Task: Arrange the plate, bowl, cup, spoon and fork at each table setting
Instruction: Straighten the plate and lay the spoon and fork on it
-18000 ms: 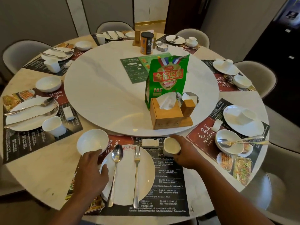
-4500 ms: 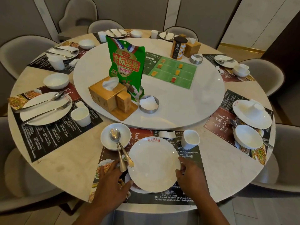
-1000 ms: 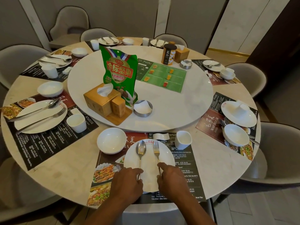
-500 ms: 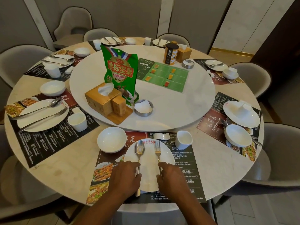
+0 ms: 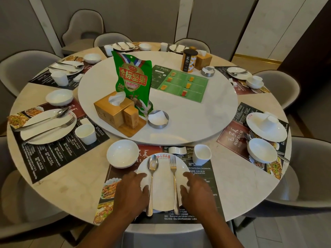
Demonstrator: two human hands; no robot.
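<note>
Head view: the left grip (image 5: pixel 131 192) lies with fingers loosely apart, clasping nothing, over the left rim of the plate (image 5: pixel 163 194). The right grip (image 5: pixel 196 192) lies likewise over its right rim. Between them the spoon (image 5: pixel 151 183) and the fork (image 5: pixel 174 183) lie side by side on the plate, at the near edge of the bench (image 5: pixel 71 185). The bowl (image 5: pixel 122 153) sits just beyond the plate's left, the cup (image 5: pixel 202 154) beyond its right.

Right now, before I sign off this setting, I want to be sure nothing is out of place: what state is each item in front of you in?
Plate: flat, right side up.
Spoon: lying on plate, bowl face up.
Fork: lying parallel to spoon, not touching it.
Bowl: upright, empty.
Cup: upright, empty.
Left hand: open, resting on plate's left edge.
Right hand: open, resting on plate's right edge.
</note>
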